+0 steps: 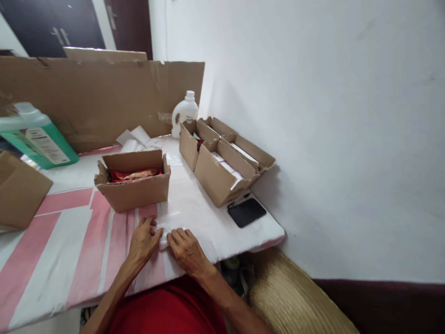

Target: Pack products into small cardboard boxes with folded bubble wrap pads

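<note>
A piece of clear plastic wrap (168, 223) lies on the cloth-covered counter (273, 234) near its front edge, directly ahead of the person, whose hands meet it from both sides. The left hand (143, 239) is on its nine o'clock side, thumb and forefinger somewhat apart; the right hand (186, 249) is at four o'clock, its bent fingers close together with their tips at the plastic. Whether either hand pinches it cannot be told. Taking the wrap as centre and twelve as straight ahead, an open cardboard box (139, 195) with a red packet (135, 175) inside stands at eleven, near the left hand and blocking the way forward there. A cluster of open boxes (208, 178), the front one holding white packs (227, 167), fills one o'clock, with a black phone-like device (246, 212) flat beside it at two. Between these obstacles a white lane runs toward twelve, where crumpled white sheets (135, 139) and a white bottle (184, 113) stand before a tall cardboard panel (114, 99). Striped cloth (83, 250) offers the widest room toward eight and nine, up to another box (22, 190) and a green jug (48, 141) around ten. The counter's rounded corner ends at three, close to the wall (330, 130).
</note>
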`<state>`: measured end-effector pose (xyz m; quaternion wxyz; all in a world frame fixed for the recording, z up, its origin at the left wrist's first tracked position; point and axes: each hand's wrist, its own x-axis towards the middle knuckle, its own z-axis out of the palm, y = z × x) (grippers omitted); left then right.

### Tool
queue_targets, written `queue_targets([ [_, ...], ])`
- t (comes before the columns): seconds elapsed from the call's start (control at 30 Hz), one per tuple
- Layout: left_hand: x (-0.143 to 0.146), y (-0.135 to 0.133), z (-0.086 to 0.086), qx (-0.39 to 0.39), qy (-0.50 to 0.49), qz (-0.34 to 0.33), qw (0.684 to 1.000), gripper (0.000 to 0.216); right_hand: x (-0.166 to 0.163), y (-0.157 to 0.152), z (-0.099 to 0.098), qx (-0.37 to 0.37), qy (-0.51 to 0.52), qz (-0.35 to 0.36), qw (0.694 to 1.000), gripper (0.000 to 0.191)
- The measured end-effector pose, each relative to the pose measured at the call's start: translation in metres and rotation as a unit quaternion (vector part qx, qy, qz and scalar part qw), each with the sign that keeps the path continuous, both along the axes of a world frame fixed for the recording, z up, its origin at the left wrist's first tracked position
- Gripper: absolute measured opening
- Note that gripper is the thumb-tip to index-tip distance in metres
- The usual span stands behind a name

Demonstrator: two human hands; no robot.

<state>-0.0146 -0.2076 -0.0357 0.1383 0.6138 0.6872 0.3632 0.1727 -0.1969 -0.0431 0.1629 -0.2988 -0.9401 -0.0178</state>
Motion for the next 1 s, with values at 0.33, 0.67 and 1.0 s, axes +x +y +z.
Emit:
queue_targets([
  [0.33,-0.043,0.001,0.104,0.279,0.182,0.11,0.936,0.049,0.061,0.071,0.102,-0.115,0.25,-0.09,0.957,0.022],
  [0.67,-0.075,0.011,0.081,0.315,0.216,0.061,0.922,0.039,-0.053,0.12,0.219,0.255,0.125,-0.015,0.959,0.013],
  [1.0,-0.079,0.011,0.077,0.333,0.159,0.045,0.929,0.036,-0.175,0.149,0.159,-0.058,-0.127,0.043,0.989,0.028],
])
